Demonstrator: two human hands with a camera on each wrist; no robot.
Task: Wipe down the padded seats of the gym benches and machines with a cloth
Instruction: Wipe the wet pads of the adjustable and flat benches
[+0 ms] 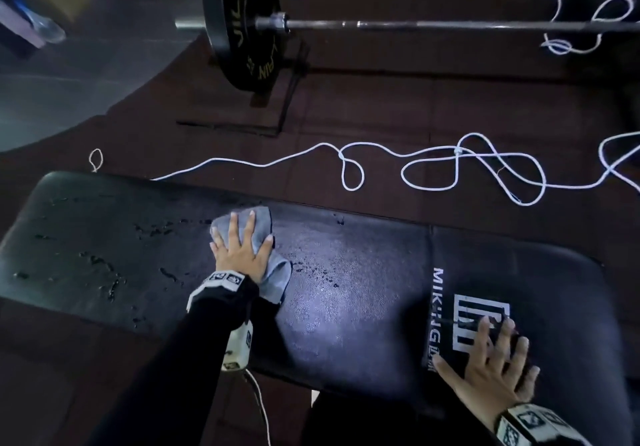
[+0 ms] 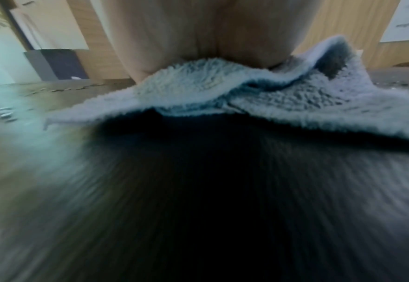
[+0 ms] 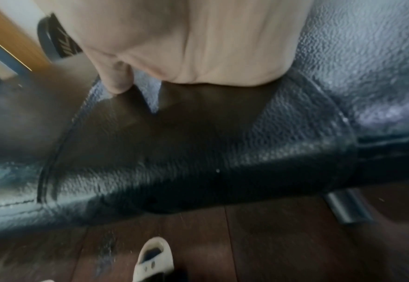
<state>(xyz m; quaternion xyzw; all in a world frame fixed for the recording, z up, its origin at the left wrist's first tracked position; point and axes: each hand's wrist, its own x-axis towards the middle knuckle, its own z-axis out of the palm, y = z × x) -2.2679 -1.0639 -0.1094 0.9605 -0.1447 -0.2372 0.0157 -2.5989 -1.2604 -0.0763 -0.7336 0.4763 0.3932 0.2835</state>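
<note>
Currently mid-wipe on the bench pad (image 1: 346,272). Left hand (image 1: 240,250) lies flat with fingers spread, pressing the grey cloth (image 1: 263,227) onto the middle of the pad. Right hand (image 1: 491,366) is well apart, splayed and empty, bracing on the logo end. Droplets (image 1: 104,265) sit on the pad left of the cloth. Judgement: next stroke should carry the cloth leftward through them, pressure kept even.

The black padded counter (image 1: 363,272) carries a grey cloth (image 1: 263,227) near its middle, water droplets (image 1: 104,265) left of the cloth, and a white printed logo (image 1: 481,321) right of the cloth.
</note>
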